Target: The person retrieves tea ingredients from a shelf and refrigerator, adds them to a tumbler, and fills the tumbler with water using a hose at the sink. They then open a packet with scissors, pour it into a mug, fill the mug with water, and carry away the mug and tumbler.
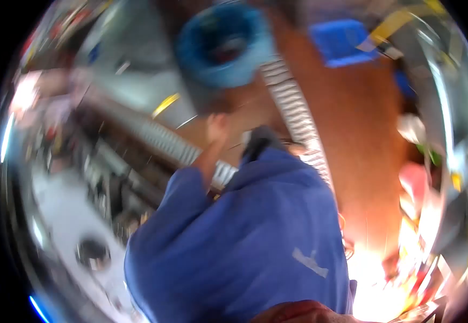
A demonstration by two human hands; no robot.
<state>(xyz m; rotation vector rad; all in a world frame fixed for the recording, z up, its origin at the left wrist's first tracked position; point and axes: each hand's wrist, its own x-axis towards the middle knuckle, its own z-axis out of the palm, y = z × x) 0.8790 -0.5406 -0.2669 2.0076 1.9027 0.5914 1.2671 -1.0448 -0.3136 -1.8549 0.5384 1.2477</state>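
Note:
My left hand [217,126] is stretched forward over the brown floor, smeared by motion, so its fingers cannot be made out. Nearest to it are a thin pale rod [187,121] and a yellow strip [165,105] on the grey surface to its left. Beyond the hand stands a round bin [258,51] with a blue liner and something dark inside. At the right side of my blue shirt, a small part of my right hand [297,148] shows; its fingers are hidden.
A pale slatted strip [293,105] runs along the brown floor [360,161]. A blue crate [341,43] lies at the upper right. Cluttered shelving and a glaring light are at the right. A white surface [69,215] with a round dark object [93,254] is at the left.

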